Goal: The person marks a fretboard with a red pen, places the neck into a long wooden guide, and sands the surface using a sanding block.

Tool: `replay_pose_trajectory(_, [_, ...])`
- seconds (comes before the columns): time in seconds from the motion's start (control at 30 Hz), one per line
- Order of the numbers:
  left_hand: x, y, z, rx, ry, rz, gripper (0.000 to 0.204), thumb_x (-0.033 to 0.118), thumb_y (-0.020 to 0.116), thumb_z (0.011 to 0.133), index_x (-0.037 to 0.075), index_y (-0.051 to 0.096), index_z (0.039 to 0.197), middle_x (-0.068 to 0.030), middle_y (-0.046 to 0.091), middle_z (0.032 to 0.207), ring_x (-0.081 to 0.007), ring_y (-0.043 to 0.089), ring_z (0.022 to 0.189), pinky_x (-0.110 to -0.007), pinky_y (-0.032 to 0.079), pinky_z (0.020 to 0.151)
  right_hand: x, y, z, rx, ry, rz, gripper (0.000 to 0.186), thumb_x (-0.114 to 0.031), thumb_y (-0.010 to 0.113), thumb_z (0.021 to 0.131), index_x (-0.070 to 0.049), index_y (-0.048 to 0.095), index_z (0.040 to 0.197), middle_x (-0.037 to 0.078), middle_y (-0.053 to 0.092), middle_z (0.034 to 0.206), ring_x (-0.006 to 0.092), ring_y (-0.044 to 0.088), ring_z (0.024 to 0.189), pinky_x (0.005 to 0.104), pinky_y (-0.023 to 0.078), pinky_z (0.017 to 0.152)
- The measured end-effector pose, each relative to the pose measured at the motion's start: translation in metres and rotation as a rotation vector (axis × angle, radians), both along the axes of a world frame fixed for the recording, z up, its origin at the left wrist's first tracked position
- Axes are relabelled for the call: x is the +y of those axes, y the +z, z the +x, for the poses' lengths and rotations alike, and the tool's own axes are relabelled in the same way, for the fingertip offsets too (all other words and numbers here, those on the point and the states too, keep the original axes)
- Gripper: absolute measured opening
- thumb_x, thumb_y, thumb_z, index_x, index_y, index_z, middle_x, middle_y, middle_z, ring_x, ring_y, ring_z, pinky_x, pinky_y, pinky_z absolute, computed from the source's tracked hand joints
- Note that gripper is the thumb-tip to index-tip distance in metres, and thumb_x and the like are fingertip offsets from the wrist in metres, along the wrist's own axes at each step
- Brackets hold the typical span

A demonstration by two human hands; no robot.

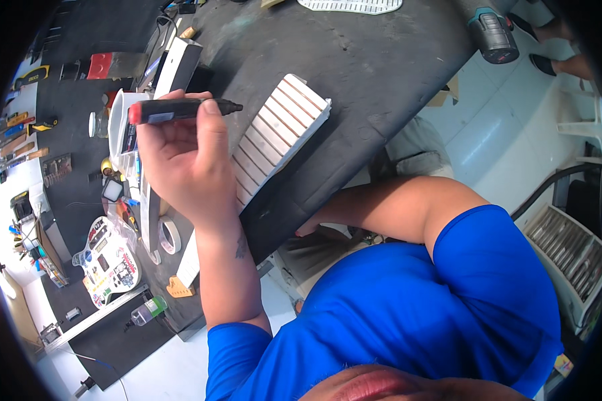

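My left hand (190, 154) is raised over the bench, its fingers closed around a black marker (177, 110) with a red end. The marker lies nearly level, its dark tapered tip toward the right. Beneath and beside this hand is a guitar neck (274, 137), slanting across the bench, its fingerboard white between dark crosswise frets. My forearm covers part of it, and a wooden headstock (179, 287) shows beyond. My right hand (306, 228) is low by the bench's near edge. Its fingers are mostly hidden, so I cannot see what it holds.
A cordless power tool (495, 40) lies at the far right bench corner. Leftward are a white tub (122, 127), a tape roll (169, 235), a stickered white guitar body (110, 264) and a bottle (147, 311). A white chair (582, 123) and another person's shoe (543, 64) are at right.
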State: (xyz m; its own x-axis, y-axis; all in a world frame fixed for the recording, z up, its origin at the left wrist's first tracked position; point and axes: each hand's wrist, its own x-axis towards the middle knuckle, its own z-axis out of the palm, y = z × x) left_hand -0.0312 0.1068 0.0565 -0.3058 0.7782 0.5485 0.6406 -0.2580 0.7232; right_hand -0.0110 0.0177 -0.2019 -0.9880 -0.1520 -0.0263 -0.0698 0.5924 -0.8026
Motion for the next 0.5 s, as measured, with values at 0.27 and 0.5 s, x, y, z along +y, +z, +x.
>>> replay_pose_trajectory(0.27, [-0.012,0.019,-0.022,-0.447,-0.148,0.098,0.037,-0.001,0.064,0.099,-0.003,0.051,0.134,-0.0187,0.071,0.11,-0.0239,0.072,0.099,-0.033,0.059,0.084,0.009,0.116,0.057,-0.089,0.489,-0.165,0.038,-0.028,0.07,0.095,-0.003,0.071,0.122,0.023,0.073,0.109,0.0412,0.07,0.102,0.0493,0.054,0.088])
replay_pose_trajectory(0.5, [-0.021,0.042,-0.029,-0.827,-0.252,0.128,0.031,0.008,0.063,0.104,0.001,0.051,0.131,-0.0185,0.072,0.106,-0.0176,0.069,0.089,-0.03,0.055,0.079,0.119,0.254,0.152,0.682,-0.321,-0.501,0.025,-0.022,0.073,0.097,-0.001,0.069,0.109,0.012,0.073,0.092,0.0245,0.072,0.083,0.0351,0.055,0.073])
